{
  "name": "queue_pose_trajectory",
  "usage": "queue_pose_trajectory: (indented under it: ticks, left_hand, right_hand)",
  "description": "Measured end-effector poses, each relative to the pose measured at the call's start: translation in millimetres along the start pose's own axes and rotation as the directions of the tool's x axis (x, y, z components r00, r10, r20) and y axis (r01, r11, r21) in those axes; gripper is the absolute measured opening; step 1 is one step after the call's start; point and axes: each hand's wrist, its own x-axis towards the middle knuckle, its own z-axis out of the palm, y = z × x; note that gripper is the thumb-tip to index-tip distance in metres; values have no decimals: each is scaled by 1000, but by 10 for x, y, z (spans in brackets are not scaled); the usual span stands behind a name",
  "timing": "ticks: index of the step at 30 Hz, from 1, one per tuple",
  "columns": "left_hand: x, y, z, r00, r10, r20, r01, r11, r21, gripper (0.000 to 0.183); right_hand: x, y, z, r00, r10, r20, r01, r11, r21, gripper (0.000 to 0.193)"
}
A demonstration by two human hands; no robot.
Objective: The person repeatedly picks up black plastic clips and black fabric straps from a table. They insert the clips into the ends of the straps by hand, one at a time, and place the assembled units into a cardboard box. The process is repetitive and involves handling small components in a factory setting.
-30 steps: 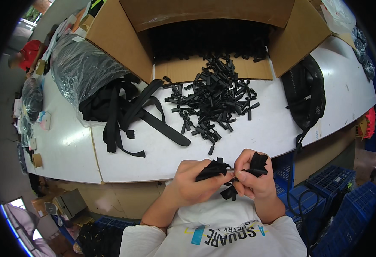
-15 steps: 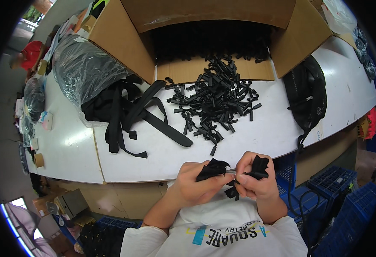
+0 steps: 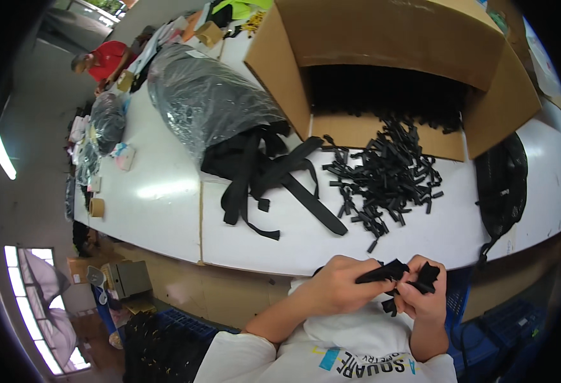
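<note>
Just in front of the table's near edge, my left hand (image 3: 344, 288) grips a black fabric strip (image 3: 381, 272), its end poking out past the thumb. My right hand (image 3: 424, 299) sits against it, closed on black fabric (image 3: 428, 276) that sticks up from the fist. The fingertips of both hands meet, and a short black end dangles below them. Whether this is one strip or two, and whether a small part lies between the fingertips, I cannot make out. Beyond the hands, a pile of small black zipper-pull-like pieces (image 3: 389, 175) spills onto the white table (image 3: 267, 249).
Behind the pile, an open cardboard box (image 3: 395, 32) holds more black pieces. Black straps (image 3: 312, 207) trail from a clear plastic bag (image 3: 207, 89) at left. A black mesh bag (image 3: 502, 182) lies at right. A person in red (image 3: 106, 62) works far left; blue crates (image 3: 497, 338) stand below.
My view has turned left, so table, box and hands appear further right. The person in red shows more fully. Both hands keep hold of the black fabric, fingertips still together.
</note>
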Motion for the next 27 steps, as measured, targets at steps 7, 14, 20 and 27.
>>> queue_pose_trajectory:
  ticks: [7, 14, 20, 27]
  left_hand:
    - [-41, 54, -73, 996, -28, 85, 24, 998, 52, 22]
    - [-86, 84, -51, 998, -43, 35, 41, 998, 53, 21]
    - [-231, 1, 65, 997, -70, -45, 71, 997, 26, 25]
    - [-227, -1, 73, 995, -19, -94, 27, 996, 87, 23]
  right_hand:
    - [-4, 71, -10, 998, -46, 36, 51, 989, -140, 8]
    - [-26, 60, 25, 999, -47, -1, 45, 977, -210, 8]
    - [-14, 57, 45, 1000, -4, 22, 7, 991, -135, 12]
    - [-8, 62, 68, 999, -5, 35, 10, 991, -137, 12]
